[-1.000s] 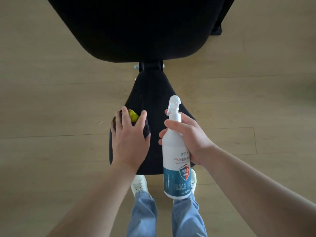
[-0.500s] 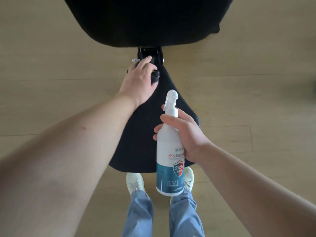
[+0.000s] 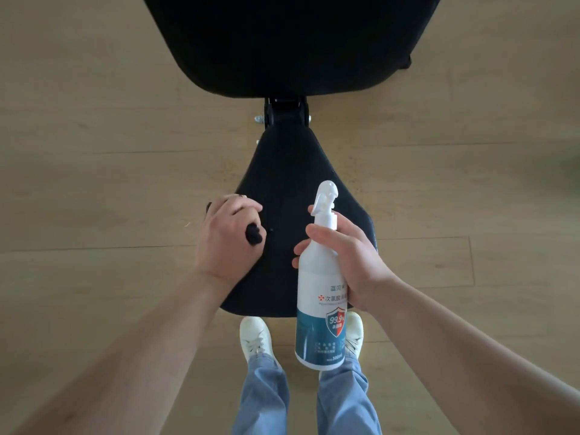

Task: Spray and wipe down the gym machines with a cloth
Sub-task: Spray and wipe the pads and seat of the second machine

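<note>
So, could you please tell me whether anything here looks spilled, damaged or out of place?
Nothing stands out. The left hand grips the dark cloth on the seat pad, the right hand holds the spray bottle, and no spill shows on the pad or the wooden floor.

Both forearms bare, stretched forward and down. Left grip [image 3: 227, 240] knuckles up, fingers curled tight round a dark cloth [image 3: 254, 238]. Right grip [image 3: 345, 262] wrapped round the shoulder of a spray bottle [image 3: 320, 312], thumb lying across its front.
</note>
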A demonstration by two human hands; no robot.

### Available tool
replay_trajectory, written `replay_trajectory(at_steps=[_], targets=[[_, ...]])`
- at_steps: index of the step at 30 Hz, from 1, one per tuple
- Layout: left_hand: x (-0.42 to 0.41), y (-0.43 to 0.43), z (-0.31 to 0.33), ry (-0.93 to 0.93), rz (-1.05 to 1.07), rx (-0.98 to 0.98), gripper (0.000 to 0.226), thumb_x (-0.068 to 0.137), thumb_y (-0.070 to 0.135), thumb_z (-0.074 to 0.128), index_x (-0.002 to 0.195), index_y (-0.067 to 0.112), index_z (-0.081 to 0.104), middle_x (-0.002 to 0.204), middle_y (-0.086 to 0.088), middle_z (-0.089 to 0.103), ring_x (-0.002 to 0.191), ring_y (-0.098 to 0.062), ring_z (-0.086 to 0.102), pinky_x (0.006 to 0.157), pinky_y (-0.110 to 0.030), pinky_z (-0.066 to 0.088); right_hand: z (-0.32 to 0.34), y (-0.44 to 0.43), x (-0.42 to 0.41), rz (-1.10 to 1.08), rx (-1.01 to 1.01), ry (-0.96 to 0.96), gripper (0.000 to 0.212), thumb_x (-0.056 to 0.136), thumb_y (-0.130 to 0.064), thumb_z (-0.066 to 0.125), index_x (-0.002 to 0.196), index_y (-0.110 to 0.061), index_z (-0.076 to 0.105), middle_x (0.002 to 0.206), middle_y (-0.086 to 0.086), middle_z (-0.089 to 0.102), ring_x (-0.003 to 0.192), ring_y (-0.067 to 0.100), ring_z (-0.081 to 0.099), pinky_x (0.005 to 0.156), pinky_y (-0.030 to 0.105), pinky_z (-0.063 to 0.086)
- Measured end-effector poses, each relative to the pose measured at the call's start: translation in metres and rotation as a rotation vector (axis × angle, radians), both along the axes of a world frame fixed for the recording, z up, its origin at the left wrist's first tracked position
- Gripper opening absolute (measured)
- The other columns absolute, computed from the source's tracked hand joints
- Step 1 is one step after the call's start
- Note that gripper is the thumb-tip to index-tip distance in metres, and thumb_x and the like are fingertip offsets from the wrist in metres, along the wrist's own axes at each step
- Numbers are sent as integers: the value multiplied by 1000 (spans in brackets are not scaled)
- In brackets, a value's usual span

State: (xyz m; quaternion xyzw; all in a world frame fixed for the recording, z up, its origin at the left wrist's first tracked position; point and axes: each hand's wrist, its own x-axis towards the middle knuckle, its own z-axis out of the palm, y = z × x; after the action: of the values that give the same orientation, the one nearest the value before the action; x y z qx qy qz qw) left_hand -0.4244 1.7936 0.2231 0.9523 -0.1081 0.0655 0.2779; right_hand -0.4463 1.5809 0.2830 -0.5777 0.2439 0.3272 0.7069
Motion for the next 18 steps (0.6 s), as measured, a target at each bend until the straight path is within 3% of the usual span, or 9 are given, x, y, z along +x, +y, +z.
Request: replay_trajectory(at_steps=[3, 5, 7, 10, 13, 16, 18], targets=[[14, -5, 0, 102, 45, -6, 19, 76, -1, 69, 90, 10, 63, 125, -10, 66, 110, -30, 60, 95, -43, 50, 0, 0, 2, 0, 15, 15, 48, 80, -39, 70, 126, -31, 59, 96, 15, 76, 86, 34, 75, 78, 48, 62], [32, -15, 0, 164, 75, 26, 39, 82, 7, 69, 120, 13, 63, 146, -12, 53, 125, -31, 53, 102, -40, 47, -1, 0, 5, -13, 40, 30, 47, 81, -37, 70, 126, -29, 60, 94, 15, 75, 85, 34, 74, 76, 47, 61], [61, -27, -2, 186, 146, 56, 49, 88, 13, 67, 136, 16, 58, 155, -15, 42, 129, -34, 50, 103, -39, 44, -1, -1, 8, -7, 51, 39, 48, 80, -36, 71, 126, -29, 60, 93, 15, 75, 85, 35, 74, 76, 47, 60], [109, -46, -9, 238, 233, 50, 45, 96, 23, 58, 141, 16, 57, 141, -11, 55, 119, -36, 57, 94, -40, 48, -1, -1, 10, 15, 51, 39, 48, 80, -36, 71, 126, -30, 59, 94, 15, 75, 85, 35, 74, 75, 45, 60], [130, -63, -14, 238, 209, 208, 41, 100, 38, 51, 136, 20, 60, 141, -6, 55, 119, -35, 55, 88, -43, 50, 0, -2, 10, 15, 73, 41, 48, 80, -34, 71, 126, -29, 59, 93, 15, 74, 83, 34, 73, 72, 43, 60], [117, -68, -15, 163, -41, 365, 42, 100, 41, 45, 133, 22, 62, 147, -6, 52, 136, -38, 45, 98, -53, 49, 3, -2, 9, -19, 85, 62, 45, 80, -32, 71, 124, -27, 61, 91, 16, 73, 82, 35, 72, 69, 42, 60], [102, -68, -12, 138, -221, 361, 48, 98, 41, 39, 137, 22, 61, 151, -8, 50, 142, -39, 40, 110, -60, 39, 5, -5, 11, -41, 76, 49, 36, 81, -30, 72, 116, -23, 62, 90, 17, 73, 81, 36, 72, 68, 42, 59]])
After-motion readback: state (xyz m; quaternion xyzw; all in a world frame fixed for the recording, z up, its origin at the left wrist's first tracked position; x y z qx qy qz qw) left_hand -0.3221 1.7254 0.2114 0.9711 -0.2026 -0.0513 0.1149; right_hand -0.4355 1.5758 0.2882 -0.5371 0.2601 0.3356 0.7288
